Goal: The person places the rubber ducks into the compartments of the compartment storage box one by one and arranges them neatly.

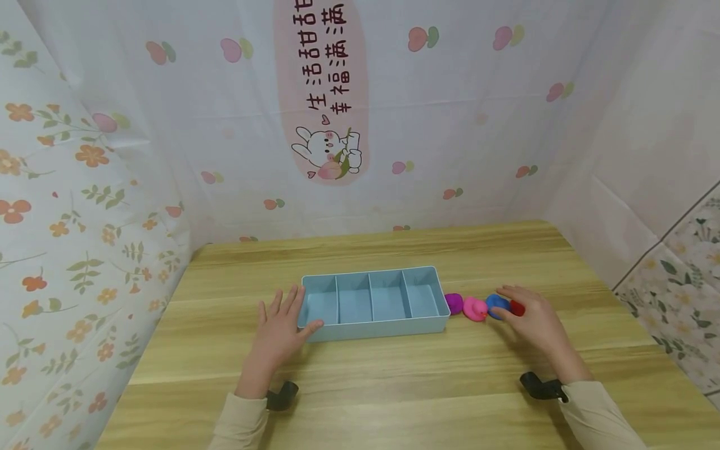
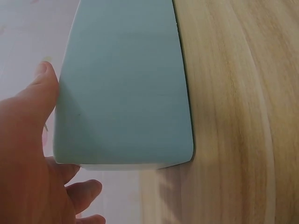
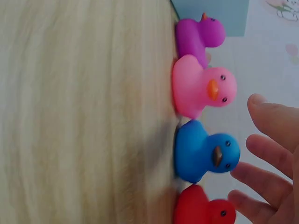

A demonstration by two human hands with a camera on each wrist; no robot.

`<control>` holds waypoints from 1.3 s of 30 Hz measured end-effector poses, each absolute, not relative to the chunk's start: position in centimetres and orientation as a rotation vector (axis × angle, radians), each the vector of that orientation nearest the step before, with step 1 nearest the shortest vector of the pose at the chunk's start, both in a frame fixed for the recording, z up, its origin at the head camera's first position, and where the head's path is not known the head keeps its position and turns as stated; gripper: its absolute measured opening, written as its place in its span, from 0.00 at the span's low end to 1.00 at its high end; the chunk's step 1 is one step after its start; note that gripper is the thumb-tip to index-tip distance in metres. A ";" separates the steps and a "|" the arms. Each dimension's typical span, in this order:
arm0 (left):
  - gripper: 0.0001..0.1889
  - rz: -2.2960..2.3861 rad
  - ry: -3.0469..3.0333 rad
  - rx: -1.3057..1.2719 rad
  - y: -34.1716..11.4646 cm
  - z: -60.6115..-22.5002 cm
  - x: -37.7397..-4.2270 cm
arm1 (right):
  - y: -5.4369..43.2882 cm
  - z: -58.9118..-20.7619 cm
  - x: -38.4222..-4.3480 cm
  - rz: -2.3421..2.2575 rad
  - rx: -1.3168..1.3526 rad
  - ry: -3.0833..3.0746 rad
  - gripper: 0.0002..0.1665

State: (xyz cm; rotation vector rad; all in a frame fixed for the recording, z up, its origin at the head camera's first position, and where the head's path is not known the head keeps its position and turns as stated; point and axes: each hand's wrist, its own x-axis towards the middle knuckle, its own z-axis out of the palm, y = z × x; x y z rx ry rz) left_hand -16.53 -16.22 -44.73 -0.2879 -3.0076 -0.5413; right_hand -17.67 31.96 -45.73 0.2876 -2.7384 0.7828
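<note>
Sleeves [image 1: 240,422] closest to my cam, nr side of tray [image 1: 374,329]. I've L hand [image 1: 279,328] spread, touching tray's L end, gripping nothing. R of tray, ducks run outward: purple [image 3: 191,37], pink [image 3: 187,88], blue [image 3: 191,151], red [image 3: 196,207]; R hand [image 1: 534,315] part-open over blue & red, nothing held.

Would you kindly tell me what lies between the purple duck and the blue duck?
The pink duck sits between the purple duck and blue duck, as the right wrist view shows.
</note>
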 end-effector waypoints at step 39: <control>0.42 -0.711 -2.991 -0.308 -15.6 -45.8 -16.6 | 35.1 -48.9 -17.5 0.943 0.010 -2.777 0.37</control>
